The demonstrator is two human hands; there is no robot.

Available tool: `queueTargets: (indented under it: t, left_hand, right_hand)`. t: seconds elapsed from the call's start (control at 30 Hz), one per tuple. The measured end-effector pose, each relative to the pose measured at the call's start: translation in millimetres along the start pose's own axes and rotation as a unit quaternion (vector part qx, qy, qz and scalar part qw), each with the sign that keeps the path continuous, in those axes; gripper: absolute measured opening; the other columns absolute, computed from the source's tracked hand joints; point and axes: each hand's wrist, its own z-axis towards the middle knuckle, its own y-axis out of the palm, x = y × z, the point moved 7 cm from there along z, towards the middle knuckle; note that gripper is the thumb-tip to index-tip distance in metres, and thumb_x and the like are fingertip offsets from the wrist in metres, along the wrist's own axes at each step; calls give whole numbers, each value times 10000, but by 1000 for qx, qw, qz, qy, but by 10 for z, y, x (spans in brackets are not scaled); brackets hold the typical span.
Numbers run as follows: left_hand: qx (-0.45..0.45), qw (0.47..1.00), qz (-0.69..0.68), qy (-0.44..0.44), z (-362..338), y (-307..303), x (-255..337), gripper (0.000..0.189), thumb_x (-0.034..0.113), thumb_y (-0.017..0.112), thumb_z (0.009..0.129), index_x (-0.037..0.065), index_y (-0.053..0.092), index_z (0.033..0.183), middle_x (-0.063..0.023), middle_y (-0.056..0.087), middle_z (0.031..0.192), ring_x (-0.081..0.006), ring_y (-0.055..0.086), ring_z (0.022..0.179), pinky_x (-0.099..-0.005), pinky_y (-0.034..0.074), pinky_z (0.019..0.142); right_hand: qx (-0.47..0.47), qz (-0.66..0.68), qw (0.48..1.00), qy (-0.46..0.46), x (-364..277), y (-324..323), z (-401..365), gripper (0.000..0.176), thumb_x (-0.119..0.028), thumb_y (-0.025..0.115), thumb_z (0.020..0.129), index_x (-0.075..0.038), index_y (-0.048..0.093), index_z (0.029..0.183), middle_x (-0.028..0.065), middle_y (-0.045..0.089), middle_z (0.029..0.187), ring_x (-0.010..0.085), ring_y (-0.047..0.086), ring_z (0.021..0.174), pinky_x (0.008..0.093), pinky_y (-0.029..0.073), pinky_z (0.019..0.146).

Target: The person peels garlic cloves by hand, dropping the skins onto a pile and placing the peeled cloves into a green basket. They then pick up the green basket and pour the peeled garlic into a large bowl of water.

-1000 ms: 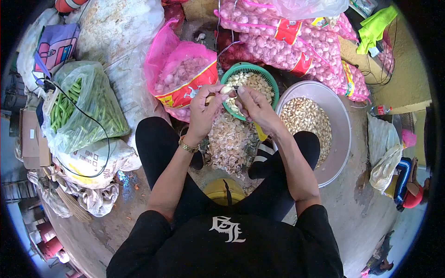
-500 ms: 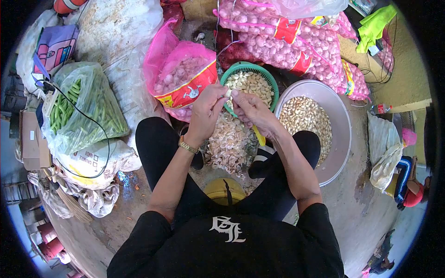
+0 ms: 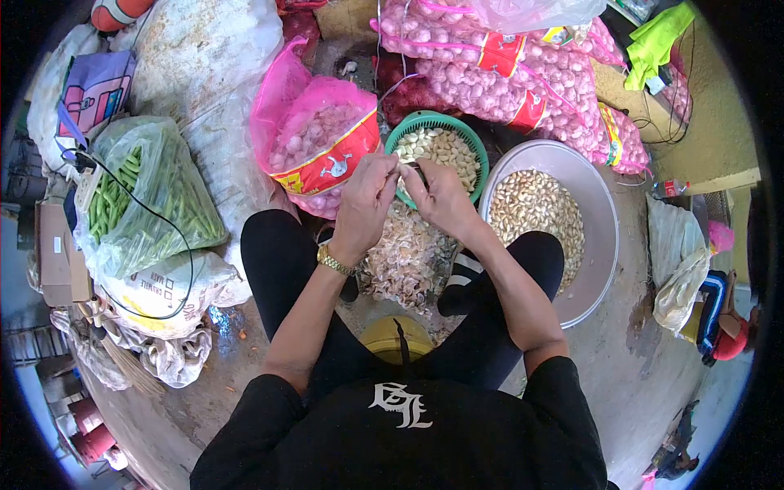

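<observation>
My left hand (image 3: 365, 200) is closed in a pinch, its fingertips meeting those of my right hand; the garlic clove in them is mostly hidden now. My right hand (image 3: 443, 200) is closed round a small knife (image 3: 419, 172), of which only a dark bit shows above the fingers. Just beyond both hands is a green colander (image 3: 484, 153) of peeled garlic cloves (image 3: 445, 151). Below the hands, a heap of papery garlic skins (image 3: 402, 257) lies between my feet. To the right, a pale basin (image 3: 600, 220) holds unpeeled cloves (image 3: 539, 208).
An open pink mesh sack of garlic (image 3: 314, 135) stands at the front left. Full garlic sacks (image 3: 523, 77) are stacked behind the colander. Green pods fill a plastic bag (image 3: 155, 192) at left. Another person (image 3: 723, 322) is at the far right.
The pale clove seen at my fingertips is now hidden. My right hand has turned, so the knife's yellow handle no longer shows and a dark bit appears above the fingers.
</observation>
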Motion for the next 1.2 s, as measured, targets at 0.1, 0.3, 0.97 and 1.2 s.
queueTargets:
  t: [0.1,0.3,0.97,1.2]
  left_hand:
    - [9,987,-153,-55,-1,56,-98,278,75,596,915,-13,564,1177,-83,600,949,-183,604,819,-316,487,695]
    - [-91,826,-469,-299,-169,300,-317,332,151,591,949,47,540,1260,6,573,937,-25,483,623,-160,353,507]
    - [-57,733,-612,-291,-144,143,-302,261,126,585,951,88,502,1196,-17,570,866,-47,481,590,-158,355,461]
    - [20,717,-640,-273,-24,-15,-414,303,134,561,966,87,481,1255,-23,579,878,-48,492,596,-155,372,461]
  right_hand:
    - [-3,-163,986,-33,-91,-92,14,336,-253,550,956,52,547,815,243,530,622,346,565,562,422,433,547]
    - [-2,-112,993,-45,-165,-166,42,295,-222,560,945,49,550,828,251,539,625,381,566,552,422,435,532]
    - [-129,-58,986,-87,-354,-44,-173,250,-254,572,926,-12,578,987,206,580,668,386,599,610,419,464,569]
    - [-205,-205,948,-132,-324,117,-244,307,-316,606,898,-17,561,954,222,576,676,415,591,648,477,459,578]
